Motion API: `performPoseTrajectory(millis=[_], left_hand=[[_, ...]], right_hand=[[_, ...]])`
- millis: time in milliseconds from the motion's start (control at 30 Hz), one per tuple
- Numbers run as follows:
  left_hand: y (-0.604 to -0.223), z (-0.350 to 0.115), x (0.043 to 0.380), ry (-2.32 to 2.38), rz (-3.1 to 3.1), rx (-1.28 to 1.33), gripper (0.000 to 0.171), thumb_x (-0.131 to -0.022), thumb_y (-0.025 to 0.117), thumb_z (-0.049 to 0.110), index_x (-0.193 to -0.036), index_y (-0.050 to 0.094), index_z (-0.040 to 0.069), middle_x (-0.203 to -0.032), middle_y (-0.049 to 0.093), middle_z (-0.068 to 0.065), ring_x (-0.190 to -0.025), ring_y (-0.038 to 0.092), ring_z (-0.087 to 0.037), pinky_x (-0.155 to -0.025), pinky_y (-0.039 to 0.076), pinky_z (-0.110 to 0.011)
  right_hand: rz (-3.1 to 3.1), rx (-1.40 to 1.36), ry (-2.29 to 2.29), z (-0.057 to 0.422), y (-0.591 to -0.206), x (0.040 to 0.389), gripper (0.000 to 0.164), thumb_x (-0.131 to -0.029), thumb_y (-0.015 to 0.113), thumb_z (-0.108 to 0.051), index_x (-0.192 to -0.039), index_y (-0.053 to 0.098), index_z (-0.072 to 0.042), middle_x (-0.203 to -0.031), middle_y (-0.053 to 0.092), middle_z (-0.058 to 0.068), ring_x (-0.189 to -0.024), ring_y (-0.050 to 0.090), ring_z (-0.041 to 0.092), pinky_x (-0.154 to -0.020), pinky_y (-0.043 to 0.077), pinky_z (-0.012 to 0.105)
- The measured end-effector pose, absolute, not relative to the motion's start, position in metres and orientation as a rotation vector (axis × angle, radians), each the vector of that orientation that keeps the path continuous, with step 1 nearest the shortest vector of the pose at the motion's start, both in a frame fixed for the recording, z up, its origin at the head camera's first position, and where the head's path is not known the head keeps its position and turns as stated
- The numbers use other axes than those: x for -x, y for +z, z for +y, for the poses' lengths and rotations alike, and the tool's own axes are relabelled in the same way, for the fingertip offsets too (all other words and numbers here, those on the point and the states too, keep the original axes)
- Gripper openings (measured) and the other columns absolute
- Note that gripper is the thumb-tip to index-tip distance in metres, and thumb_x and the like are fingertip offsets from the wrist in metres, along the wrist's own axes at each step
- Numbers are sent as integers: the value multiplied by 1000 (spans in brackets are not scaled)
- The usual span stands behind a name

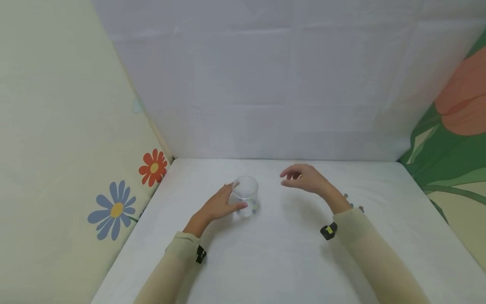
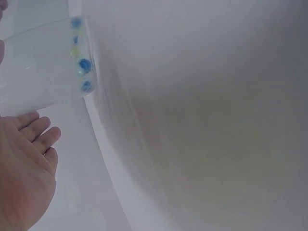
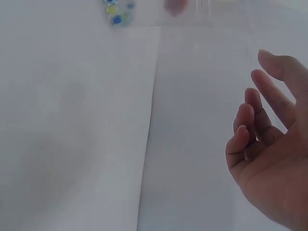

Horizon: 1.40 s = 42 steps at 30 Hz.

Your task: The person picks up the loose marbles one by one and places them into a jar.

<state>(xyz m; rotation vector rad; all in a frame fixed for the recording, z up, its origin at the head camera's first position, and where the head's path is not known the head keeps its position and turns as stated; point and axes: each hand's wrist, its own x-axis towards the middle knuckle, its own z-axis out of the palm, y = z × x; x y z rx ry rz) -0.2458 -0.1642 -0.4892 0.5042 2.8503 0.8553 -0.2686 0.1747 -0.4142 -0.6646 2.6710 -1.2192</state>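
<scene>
A clear plastic cup [image 1: 245, 192] stands upright near the middle of the white-covered table. Several blue and yellowish glass marbles [image 2: 84, 66] lie at its bottom. My left hand [image 1: 218, 204] holds the cup from the left, its thumb across the near side and its fingers round the far side. To the right of the cup, my right hand [image 1: 306, 179] hovers above the table, fingers loosely bent and nothing between them. The right wrist view shows that hand [image 3: 269, 139] apart from the cup.
A few small marbles [image 1: 361, 208] lie on the white tablecloth [image 1: 265, 261], partly hidden behind the right wrist. A white cloth backdrop [image 1: 265, 84] rises behind the table. Flower-patterned walls [image 1: 57, 126] flank it on both sides.
</scene>
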Motion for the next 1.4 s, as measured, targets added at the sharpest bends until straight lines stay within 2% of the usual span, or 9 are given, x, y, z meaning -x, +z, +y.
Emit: performPoseTrajectory(millis=[167,367,767,1100,1400], left_hand=[[-490,-164,246,855,2852,-510,105,-84,61,76,-161,28,13,-164,30,-14,-153,23,-37,-118,26,-62],[-489,-164,245,819,2857,-496,106,-83,58,80,-161,28,15,-165,27,-15,-154,19,-38,-120,23,-61],[-486,-162,242,790,2853,-471,97,-89,65,66,-162,26,15,-167,22,-14,-155,16,-36,-121,21,-60],[-483,-164,245,724,2873,-510,101,-88,60,73,-162,25,13,-167,21,-16,-154,18,-38,-122,21,-57],[-486,-164,247,733,2870,-509,107,-84,56,80,-162,25,14,-167,21,-15,-154,17,-38,-122,22,-58]], right_hand=[[2676,590,-1249,197,-418,261,32,-92,76,-27,-120,73,-12,-99,66,4,-89,57,22,-74,50,34],[2705,518,-1231,221,-426,253,36,-93,75,-31,-123,71,-13,-102,65,5,-92,56,23,-75,49,33],[2746,444,-1175,274,-444,233,45,-95,72,-34,-131,66,-9,-110,64,8,-96,55,22,-76,50,31],[2743,394,-1114,320,-463,215,48,-96,71,-32,-138,61,-10,-120,64,14,-100,55,23,-74,51,27],[2697,368,-1085,356,-475,196,55,-96,72,-29,-143,57,-6,-120,64,14,-98,59,16,-72,51,25]])
